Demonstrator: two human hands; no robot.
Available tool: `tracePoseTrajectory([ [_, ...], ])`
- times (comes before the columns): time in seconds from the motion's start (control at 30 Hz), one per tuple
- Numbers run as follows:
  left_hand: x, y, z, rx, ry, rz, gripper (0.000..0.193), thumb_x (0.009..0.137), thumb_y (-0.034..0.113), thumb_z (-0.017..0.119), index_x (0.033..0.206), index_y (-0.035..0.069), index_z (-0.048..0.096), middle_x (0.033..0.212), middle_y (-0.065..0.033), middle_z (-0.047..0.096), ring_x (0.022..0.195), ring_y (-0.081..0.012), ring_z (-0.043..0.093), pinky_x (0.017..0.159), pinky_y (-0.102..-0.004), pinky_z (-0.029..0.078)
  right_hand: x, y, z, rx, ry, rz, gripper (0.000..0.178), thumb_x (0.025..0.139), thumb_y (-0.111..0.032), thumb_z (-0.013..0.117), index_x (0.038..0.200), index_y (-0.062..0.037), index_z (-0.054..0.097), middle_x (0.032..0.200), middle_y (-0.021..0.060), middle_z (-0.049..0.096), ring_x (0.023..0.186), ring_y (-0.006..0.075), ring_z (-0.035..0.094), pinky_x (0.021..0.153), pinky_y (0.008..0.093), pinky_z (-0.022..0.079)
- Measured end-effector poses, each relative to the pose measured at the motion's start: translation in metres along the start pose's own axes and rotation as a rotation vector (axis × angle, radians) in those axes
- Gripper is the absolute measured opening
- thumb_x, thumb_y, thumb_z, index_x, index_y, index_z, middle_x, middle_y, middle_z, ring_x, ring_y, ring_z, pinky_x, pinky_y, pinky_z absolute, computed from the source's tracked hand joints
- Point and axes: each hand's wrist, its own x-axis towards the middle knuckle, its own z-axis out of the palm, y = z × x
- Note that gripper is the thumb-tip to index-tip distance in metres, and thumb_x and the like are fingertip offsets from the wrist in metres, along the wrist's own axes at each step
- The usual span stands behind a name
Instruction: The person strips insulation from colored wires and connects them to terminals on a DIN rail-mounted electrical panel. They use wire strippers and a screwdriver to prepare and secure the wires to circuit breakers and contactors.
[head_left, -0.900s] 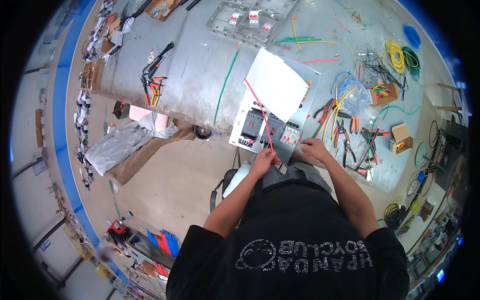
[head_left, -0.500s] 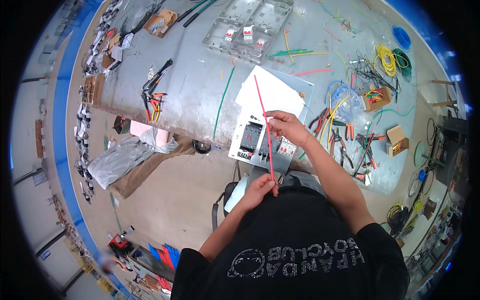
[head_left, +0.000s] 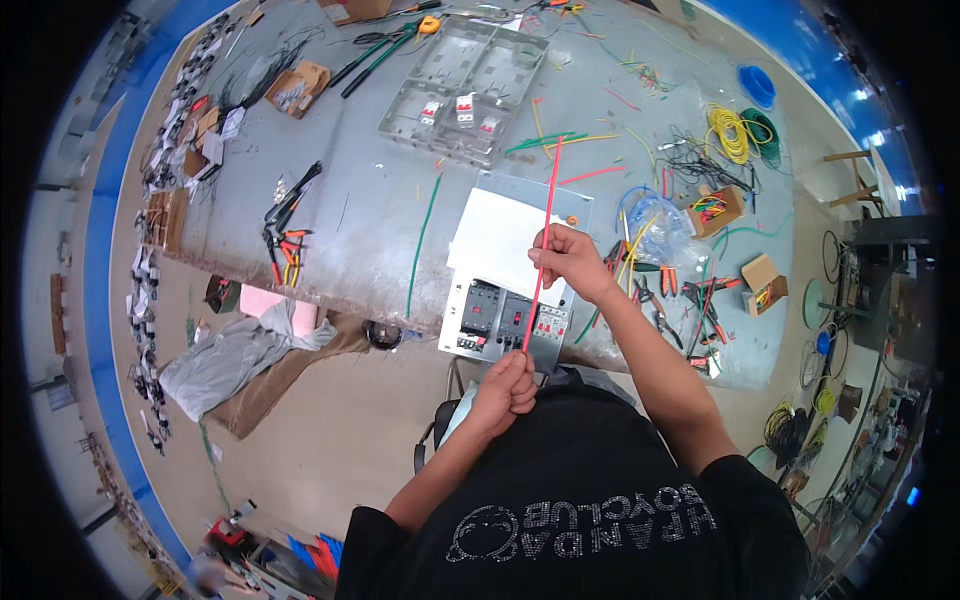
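A length of red wire runs from low near my body up over the metal mounting plate. My left hand is closed on its lower end. Higher up, the thumb and fingers of my right hand pinch the same wire, and its free end sticks out past them. Beneath the wire, a sheet of white paper covers much of the plate. Below the paper show a black contactor, a second dark device partly behind the wire, and a small breaker with red switches.
Right of the plate lie several pliers, a clear plastic bag and a small carton. Orange-handled cutters rest at left. Grey plastic boxes stand farther back, near loose green and yellow wires. A yellow wire coil lies far right.
The red wire has swung so its upper end leans right instead of left. My left hand has turned, its knuckles now more visible. The whole view has shifted somewhat.
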Motion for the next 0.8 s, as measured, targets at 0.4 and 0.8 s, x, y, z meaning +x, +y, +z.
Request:
tracePoseTrajectory([
  [0.4, -0.022, 0.013, 0.036, 0.008, -0.011, -0.061, 0.026, 0.110, 0.033, 0.045, 0.098, 0.011, 0.051, 0.063, 0.0066, 0.027, 0.050, -0.0045, 0.022, 0.046, -0.0223, 0.019, 0.021, -0.061, -0.075, -0.045, 0.298, -0.080, 0.020, 0.093, -0.022, 0.074, 0.094, -0.0054, 0.064, 0.074, 0.0015, 0.065, 0.059, 0.0086, 0.062, 0.053, 0.0250, 0.053],
  [0.8, -0.007, 0.012, -0.004, 0.453, 0.112, 0.101, 0.024, 0.109, 0.029, 0.047, 0.103, 0.009, 0.058, 0.061, 0.0072, 0.033, 0.049, -0.0039, 0.028, 0.046, -0.0227, 0.023, -0.049, 0.003, 0.016, 0.283, 0.179, 0.125, 0.035, 0.104, -0.035, 0.058, 0.096, -0.0025, 0.069, 0.074, 0.0067, 0.068, 0.054, 0.0108, 0.059, 0.051, 0.0250, 0.048],
])
